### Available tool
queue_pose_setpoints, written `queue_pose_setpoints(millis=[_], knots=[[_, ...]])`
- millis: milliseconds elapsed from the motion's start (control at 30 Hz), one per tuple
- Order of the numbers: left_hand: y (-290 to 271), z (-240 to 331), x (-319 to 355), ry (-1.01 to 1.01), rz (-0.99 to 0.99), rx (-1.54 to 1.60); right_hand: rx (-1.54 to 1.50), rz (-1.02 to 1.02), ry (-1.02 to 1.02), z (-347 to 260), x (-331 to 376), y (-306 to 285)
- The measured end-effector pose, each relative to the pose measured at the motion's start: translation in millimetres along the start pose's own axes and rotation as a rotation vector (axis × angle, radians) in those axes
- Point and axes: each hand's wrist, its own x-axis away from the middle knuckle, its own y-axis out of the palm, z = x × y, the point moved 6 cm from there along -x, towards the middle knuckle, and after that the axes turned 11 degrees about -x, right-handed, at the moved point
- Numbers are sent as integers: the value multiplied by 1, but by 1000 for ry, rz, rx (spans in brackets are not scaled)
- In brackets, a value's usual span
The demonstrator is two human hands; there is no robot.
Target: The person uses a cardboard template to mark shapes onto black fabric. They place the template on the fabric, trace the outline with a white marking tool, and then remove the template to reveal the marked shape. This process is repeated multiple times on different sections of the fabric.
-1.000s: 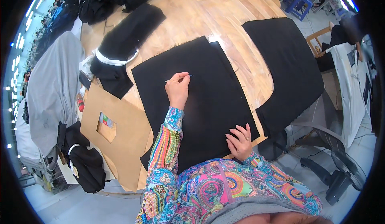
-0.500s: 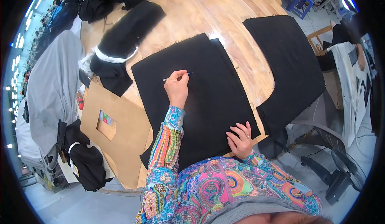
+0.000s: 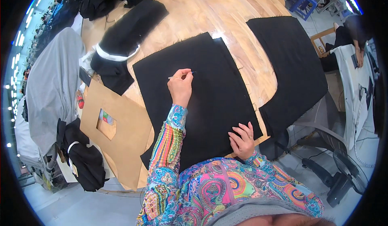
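My left hand point(image 3: 180, 87) pinches a slim pen-like tool point(image 3: 194, 72), whose fine bluish tip points right, over the black fabric panel point(image 3: 206, 104). The pale other end of the tool pokes out behind the fingers. Whether the tip touches the cloth I cannot tell. Flat on the wooden table point(image 3: 194, 11), the panel has frayed edges and seems to lie in more than one layer. My right hand point(image 3: 242, 140) rests with fingers spread at the panel's near right edge and holds nothing.
A second black fabric piece point(image 3: 295, 64) lies to the right. Leftward are a brown card template point(image 3: 129, 145) with a cut-out, a red-handled tool point(image 3: 80, 100) and a black roll point(image 3: 129, 27) with a white band. A fan point(image 3: 343, 173) stands at lower right; another person point(image 3: 357, 36) sits beyond.
My left hand has shifted slightly up and to the right with the pen-like tool. My right hand stays in place. The other person at the far right has moved their arm.
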Motion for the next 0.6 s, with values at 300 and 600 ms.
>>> queue_pose_setpoints(millis=[300,600], knots=[[-68,2,52,-58,-2,311,-1,-3,2,0,1,-1],[-24,30,205,585,-657,95,-126,87,5,4,4,-9]])
